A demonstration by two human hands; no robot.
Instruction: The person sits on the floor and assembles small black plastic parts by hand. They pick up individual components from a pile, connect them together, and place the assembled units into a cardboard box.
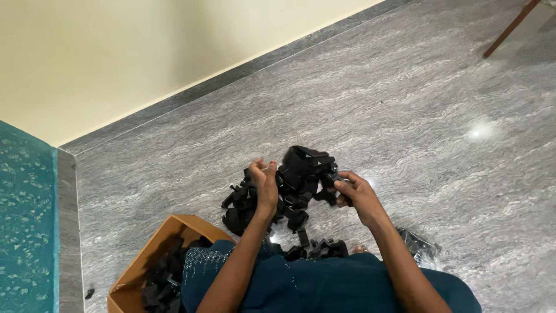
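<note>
Both hands at black strap bundle (298, 174). Right hand (353, 194) fingers pinched on buckle end; left hand (263, 179) fingers curled loosely, grip unclear. Keep strap taut, untwisted. Cardboard box (136, 266) left of bundle.

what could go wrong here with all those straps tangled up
The black straps between the left hand and right hand hang joined to the pile on the floor, so a pull might drag the whole tangle along or tighten a snarl. Loose pieces lie close to the lap; shifting could scatter them. The box stands open beside the knee and could get knocked.
</note>
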